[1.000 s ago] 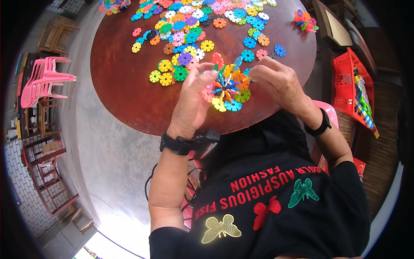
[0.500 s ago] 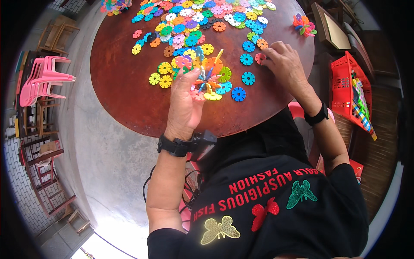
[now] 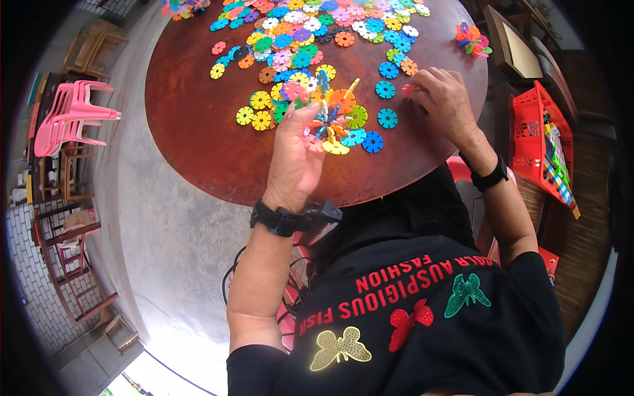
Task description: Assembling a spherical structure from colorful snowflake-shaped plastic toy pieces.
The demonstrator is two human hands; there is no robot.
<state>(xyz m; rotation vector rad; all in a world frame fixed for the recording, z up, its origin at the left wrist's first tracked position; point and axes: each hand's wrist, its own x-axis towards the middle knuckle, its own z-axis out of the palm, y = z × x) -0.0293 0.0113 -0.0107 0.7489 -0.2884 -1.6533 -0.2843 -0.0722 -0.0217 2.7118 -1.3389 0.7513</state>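
My left hand [image 3: 294,158] is closed on a ball-like cluster of interlocked plastic notched discs [image 3: 338,119], with yellow, orange, blue, green and pink pieces sticking out in all directions. At the right side of the round table, my right hand [image 3: 448,105] pinches a pinkish-red notched disc [image 3: 409,90], seen tilted at the fingertips. Just left of that hand lie several blue discs [image 3: 387,119] and an orange disc [image 3: 409,67]. Yellow discs [image 3: 261,99] lie flat to the left of the cluster. The thumb and palm cover part of the cluster's near side.
Loose multicoloured discs [image 3: 284,41] spread over the far part of the brown round table [image 3: 191,132]. A finished-looking disc cluster [image 3: 471,41] sits at the far right edge, another [image 3: 185,6] at far left. A red basket [image 3: 528,132] stands right; pink stacked chairs [image 3: 72,119] stand left.
My right fingers have closed on the pinkish-red disc, which lay flat and now tilts up in them. The left hand still holds the cluster. The whole view has shifted slightly.
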